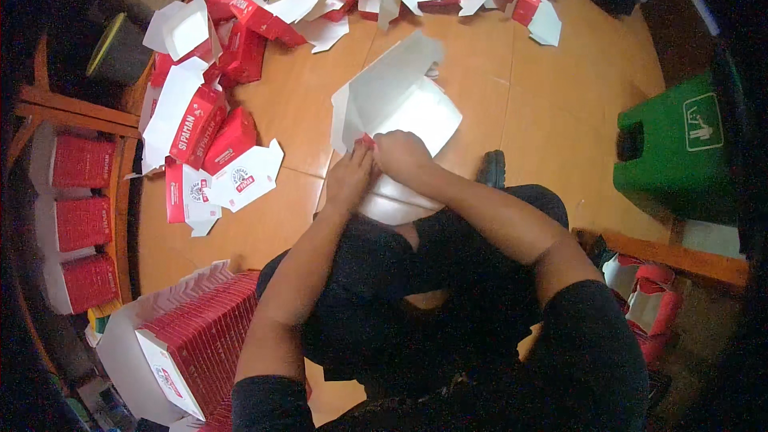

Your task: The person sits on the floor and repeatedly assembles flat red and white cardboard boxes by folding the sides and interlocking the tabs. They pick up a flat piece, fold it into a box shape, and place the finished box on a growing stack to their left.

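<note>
White, unfolded cardboard carton blank (pixel 396 104) lies on the wooden floor (pixel 520 96) before the person's knees, its near edge pinched by both the left hand (pixel 350 176) and the right hand (pixel 402 156), fingers closed on it. Red-and-white flat cartons (pixel 210 132) lie scattered to the left, stacked red cartons (pixel 204 336) fill a white box, and a green bin (pixel 680 152) with a white square sign stands to the right.

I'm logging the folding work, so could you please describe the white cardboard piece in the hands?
The white flat cardboard box blank looks thin and stiff, its plain white side up, with cut flaps. It is partly folded, one panel tilted up, its near end by the person's lap, over the wooden floor. The left hand and right hand pinch its near edge.
</note>
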The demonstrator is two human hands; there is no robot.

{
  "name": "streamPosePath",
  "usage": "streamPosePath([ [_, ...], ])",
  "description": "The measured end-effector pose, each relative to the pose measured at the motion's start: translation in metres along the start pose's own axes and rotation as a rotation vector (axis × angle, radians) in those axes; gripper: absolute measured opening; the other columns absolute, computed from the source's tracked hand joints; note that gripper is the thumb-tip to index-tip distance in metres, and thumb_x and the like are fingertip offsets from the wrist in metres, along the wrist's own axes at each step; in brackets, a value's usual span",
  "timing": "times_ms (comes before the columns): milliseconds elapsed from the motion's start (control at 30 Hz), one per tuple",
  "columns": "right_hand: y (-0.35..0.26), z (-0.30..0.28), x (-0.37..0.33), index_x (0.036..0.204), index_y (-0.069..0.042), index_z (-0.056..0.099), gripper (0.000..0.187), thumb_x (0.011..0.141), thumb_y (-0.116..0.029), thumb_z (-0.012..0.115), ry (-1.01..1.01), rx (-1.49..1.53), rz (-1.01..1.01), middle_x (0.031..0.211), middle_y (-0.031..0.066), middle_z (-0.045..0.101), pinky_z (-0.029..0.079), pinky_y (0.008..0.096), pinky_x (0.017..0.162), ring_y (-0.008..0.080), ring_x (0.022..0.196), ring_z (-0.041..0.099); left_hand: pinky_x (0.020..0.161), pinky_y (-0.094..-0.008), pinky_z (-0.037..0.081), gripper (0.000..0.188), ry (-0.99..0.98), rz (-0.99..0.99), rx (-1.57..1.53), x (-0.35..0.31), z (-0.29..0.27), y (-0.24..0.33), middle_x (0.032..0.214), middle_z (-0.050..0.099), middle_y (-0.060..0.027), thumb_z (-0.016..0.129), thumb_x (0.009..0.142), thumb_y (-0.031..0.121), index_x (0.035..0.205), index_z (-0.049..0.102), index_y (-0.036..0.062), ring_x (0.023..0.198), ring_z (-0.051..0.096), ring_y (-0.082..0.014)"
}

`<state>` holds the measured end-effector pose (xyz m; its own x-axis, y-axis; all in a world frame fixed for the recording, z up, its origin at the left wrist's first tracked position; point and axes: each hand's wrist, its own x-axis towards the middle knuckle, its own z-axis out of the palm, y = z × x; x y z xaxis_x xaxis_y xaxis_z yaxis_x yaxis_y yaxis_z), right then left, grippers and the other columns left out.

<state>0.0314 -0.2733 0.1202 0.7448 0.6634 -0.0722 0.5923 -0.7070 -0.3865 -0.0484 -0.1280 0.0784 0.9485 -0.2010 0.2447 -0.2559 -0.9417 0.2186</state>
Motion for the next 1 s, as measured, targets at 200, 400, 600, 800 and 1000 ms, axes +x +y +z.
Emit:
streamPosePath([
  [200, -0.005, -0.026, -0.002, 0.092, -0.002, 0.069, 0.038, 0.088, -0.036, 0.054, -0.168, 0.071, 0.083, 0.083, 0.0215, 0.069, 0.055, 0.0468, 0.073, 0.0360, 0.079, 0.069, 0.088, -0.0388, 0.053, 0.033, -0.088, -0.161, -0.118, 0.003, -0.009, 0.004, 0.129, 0.054, -0.0087, 0.063, 0.085, 0.016, 0.117, 0.058, 0.0088, 0.114, 0.058, -0.0286],
  [400, 0.079, -0.083, 0.026, 0.103, -0.004, 0.066, 0.045, 0.085, -0.045, 0.061, 0.494, 0.282, 0.298, 0.105, 0.0239, 0.065, 0.050, 0.0478, 0.085, 0.0378, 0.098, 0.063, 0.086, -0.0389, 0.053, 0.021, -0.010, -0.100, -0.299, 0.004, -0.013, -0.023, 0.120, 0.060, -0.0100, 0.062, 0.087, 0.013, 0.106, 0.064, 0.0049, 0.105, 0.061, -0.0308],
  [600, 0.086, -0.041, 0.023, 0.114, -0.005, 0.063, 0.041, 0.087, -0.034, 0.054, 0.134, 0.283, 0.380, 0.110, 0.0239, 0.064, 0.049, 0.0474, 0.089, 0.0399, 0.101, 0.063, 0.075, -0.0306, 0.050, 0.021, 0.232, -0.707, -0.961, 0.006, -0.014, -0.014, 0.103, 0.061, -0.0104, 0.057, 0.095, 0.021, 0.101, 0.060, 0.0008, 0.090, 0.060, -0.0191],
  [800, 0.055, -0.033, 0.018, 0.108, -0.005, 0.064, 0.033, 0.087, -0.017, 0.043, 0.083, 0.212, 0.474, 0.104, 0.0237, 0.066, 0.050, 0.0510, 0.084, 0.0404, 0.096, 0.064, 0.078, -0.0330, 0.046, 0.034, 0.426, -0.842, -0.727, 0.019, -0.004, -0.016, 0.092, 0.058, -0.0141, 0.050, 0.099, 0.031, 0.101, 0.053, -0.0033, 0.084, 0.056, -0.0199],
  [1000, 0.058, -0.023, 0.021, 0.098, -0.001, 0.068, 0.027, 0.086, -0.015, 0.048, 0.164, 0.124, 0.436, 0.094, 0.0220, 0.069, 0.054, 0.0500, 0.073, 0.0380, 0.085, 0.068, 0.082, -0.0354, 0.044, 0.032, 0.368, -0.798, -0.687, 0.013, 0.012, -0.033, 0.096, 0.057, -0.0155, 0.048, 0.100, 0.028, 0.100, 0.052, -0.0034, 0.089, 0.056, -0.0240],
])
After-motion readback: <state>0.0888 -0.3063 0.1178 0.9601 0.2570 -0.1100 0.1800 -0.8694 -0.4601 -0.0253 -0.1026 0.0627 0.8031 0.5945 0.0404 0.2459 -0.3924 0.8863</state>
